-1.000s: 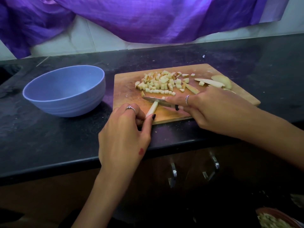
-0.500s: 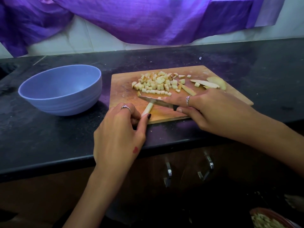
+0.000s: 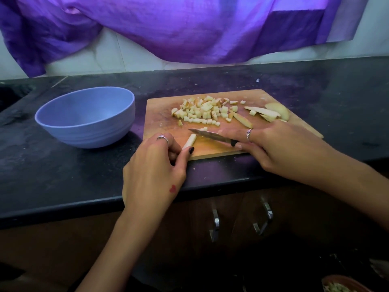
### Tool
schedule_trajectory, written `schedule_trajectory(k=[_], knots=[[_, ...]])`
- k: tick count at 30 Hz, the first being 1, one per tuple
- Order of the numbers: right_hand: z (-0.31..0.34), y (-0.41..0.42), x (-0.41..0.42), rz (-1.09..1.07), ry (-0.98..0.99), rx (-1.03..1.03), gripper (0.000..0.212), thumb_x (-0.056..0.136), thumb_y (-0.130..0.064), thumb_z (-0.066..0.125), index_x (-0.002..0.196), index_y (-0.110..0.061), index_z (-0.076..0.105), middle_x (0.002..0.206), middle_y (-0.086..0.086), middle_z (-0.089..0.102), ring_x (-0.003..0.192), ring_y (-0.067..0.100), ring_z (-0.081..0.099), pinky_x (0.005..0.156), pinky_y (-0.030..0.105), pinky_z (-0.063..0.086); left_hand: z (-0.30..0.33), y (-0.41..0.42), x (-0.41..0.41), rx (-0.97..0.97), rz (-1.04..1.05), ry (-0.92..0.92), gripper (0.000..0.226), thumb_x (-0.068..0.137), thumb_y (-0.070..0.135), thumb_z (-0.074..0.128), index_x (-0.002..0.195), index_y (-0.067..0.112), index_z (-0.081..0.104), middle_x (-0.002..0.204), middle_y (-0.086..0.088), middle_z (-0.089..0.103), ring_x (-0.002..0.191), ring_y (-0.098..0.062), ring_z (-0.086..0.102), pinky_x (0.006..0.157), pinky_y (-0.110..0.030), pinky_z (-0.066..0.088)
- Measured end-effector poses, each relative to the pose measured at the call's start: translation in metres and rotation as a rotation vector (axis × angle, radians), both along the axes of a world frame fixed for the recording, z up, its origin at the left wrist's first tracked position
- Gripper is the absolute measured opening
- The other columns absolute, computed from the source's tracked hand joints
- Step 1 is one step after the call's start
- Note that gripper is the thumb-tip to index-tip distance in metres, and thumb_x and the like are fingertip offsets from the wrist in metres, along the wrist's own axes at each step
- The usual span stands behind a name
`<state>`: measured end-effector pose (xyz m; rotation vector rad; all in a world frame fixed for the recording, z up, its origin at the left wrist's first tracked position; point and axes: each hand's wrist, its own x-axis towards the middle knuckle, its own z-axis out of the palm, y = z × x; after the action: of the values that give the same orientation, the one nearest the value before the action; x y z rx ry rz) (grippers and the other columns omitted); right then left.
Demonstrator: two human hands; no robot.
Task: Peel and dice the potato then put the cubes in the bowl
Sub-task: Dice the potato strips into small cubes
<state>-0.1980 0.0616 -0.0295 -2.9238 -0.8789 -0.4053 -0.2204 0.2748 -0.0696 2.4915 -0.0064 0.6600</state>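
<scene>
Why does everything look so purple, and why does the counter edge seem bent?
Head view: purple cloth hangs behind, and a violet cast falls on the cutting board and on the counter below it. Head view: the wide-angle lens bows the counter's front edge and stretches the forearms. Head view: the cupboards below sit in deep shadow; the potato cubes stay fairly sharp.

A pale potato stick (image 3: pixel 189 141) is lying on the cutting board (image 3: pixel 160 114), near its front edge. Diced cubes (image 3: pixel 202 111) are sitting piled behind it, uncut slices (image 3: pixel 267 112) at the board's right, the blue bowl (image 3: pixel 86 118) standing left.
</scene>
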Motion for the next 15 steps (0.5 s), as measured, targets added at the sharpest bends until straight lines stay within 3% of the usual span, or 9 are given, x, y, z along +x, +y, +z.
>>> schedule_trajectory(k=[3, 6, 9, 11, 13, 15], knots=[[-0.005, 0.003, -0.003, -0.002, 0.024, 0.091, 0.041, 0.098, -0.039, 0.038, 0.136, -0.055, 0.036, 0.137, 0.02, 0.05, 0.1, 0.033, 0.061, 0.07, 0.027, 0.035, 0.0, -0.001, -0.001, 0.007, 0.012, -0.014, 0.023, 0.087, 0.043, 0.063, 0.073, 0.027, 0.055, 0.069, 0.01, 0.052, 0.064, -0.004, 0.048, 0.048, -0.022, 0.027], [-0.006, 0.011, -0.004, -0.026, 0.073, 0.082, 0.042, 0.1, -0.037, 0.037, 0.138, -0.053, 0.035, 0.13, 0.015, 0.056, 0.121, 0.038, 0.046, 0.074, 0.03, 0.036, 0.001, -0.001, -0.001, 0.02, 0.006, -0.027, 0.023, 0.087, 0.042, 0.063, 0.073, 0.026, 0.054, 0.07, 0.01, 0.052, 0.065, -0.004, 0.048, 0.049, -0.022, 0.028], [-0.001, 0.021, -0.005, -0.069, 0.079, 0.006, 0.042, 0.101, -0.037, 0.032, 0.141, -0.049, 0.033, 0.134, 0.011, 0.054, 0.138, 0.034, 0.029, 0.094, 0.038, 0.04, 0.0, 0.0, -0.001, 0.031, -0.005, -0.025, 0.023, 0.088, 0.042, 0.062, 0.074, 0.026, 0.054, 0.071, 0.01, 0.051, 0.066, -0.005, 0.048, 0.05, -0.021, 0.029], [0.003, 0.029, -0.003, -0.087, 0.069, -0.041, 0.043, 0.102, -0.035, 0.032, 0.142, -0.048, 0.033, 0.132, 0.013, 0.055, 0.134, 0.031, 0.036, 0.104, 0.041, 0.034, 0.0, 0.0, -0.001, 0.032, -0.005, -0.028, 0.025, 0.088, 0.042, 0.062, 0.072, 0.027, 0.052, 0.07, 0.01, 0.05, 0.066, -0.006, 0.047, 0.049, -0.021, 0.027], [0.009, 0.035, -0.003, -0.094, 0.079, -0.058, 0.041, 0.102, -0.034, 0.033, 0.142, -0.046, 0.036, 0.125, 0.017, 0.06, 0.112, 0.023, 0.053, 0.107, 0.042, 0.029, 0.003, 0.0, 0.0, 0.065, -0.012, -0.037, 0.026, 0.089, 0.04, 0.062, 0.07, 0.027, 0.049, 0.067, 0.011, 0.048, 0.064, -0.007, 0.045, 0.049, -0.022, 0.025], [0.01, 0.037, -0.006, -0.096, 0.093, -0.044, 0.042, 0.102, -0.034, 0.034, 0.142, -0.047, 0.034, 0.129, 0.018, 0.057, 0.121, 0.025, 0.051, 0.108, 0.042, 0.028, 0.009, 0.001, 0.0, 0.101, -0.046, -0.011, 0.027, 0.089, 0.038, 0.063, 0.068, 0.028, 0.048, 0.066, 0.012, 0.047, 0.062, -0.007, 0.044, 0.049, -0.022, 0.025]])
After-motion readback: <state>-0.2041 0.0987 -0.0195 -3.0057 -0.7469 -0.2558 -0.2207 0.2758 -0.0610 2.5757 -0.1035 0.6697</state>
